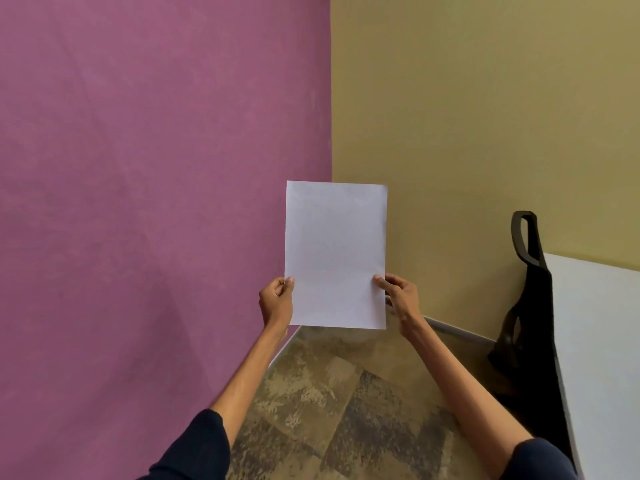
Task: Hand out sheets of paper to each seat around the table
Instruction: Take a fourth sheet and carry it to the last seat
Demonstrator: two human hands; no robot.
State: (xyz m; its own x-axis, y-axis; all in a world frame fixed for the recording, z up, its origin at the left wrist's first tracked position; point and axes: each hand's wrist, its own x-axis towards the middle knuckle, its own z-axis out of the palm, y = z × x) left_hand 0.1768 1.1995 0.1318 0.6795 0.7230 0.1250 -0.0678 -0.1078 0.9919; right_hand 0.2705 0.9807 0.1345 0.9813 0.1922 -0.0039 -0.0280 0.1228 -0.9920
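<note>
A white stack of paper sheets (pixel 335 254) is held upright in front of me, facing a room corner. My left hand (pixel 277 301) pinches its lower left edge. My right hand (pixel 398 296) pinches its lower right edge, thumb on the front. How many sheets are in the stack I cannot tell. At the right edge a white table (pixel 602 341) shows only in part, and a black office chair (pixel 530 306) stands pushed against its near side.
A purple wall (pixel 138 202) fills the left and a tan wall (pixel 485 116) the right; they meet in a corner behind the paper. A mottled brown tiled floor (pixel 346 410) lies below, between my forearms.
</note>
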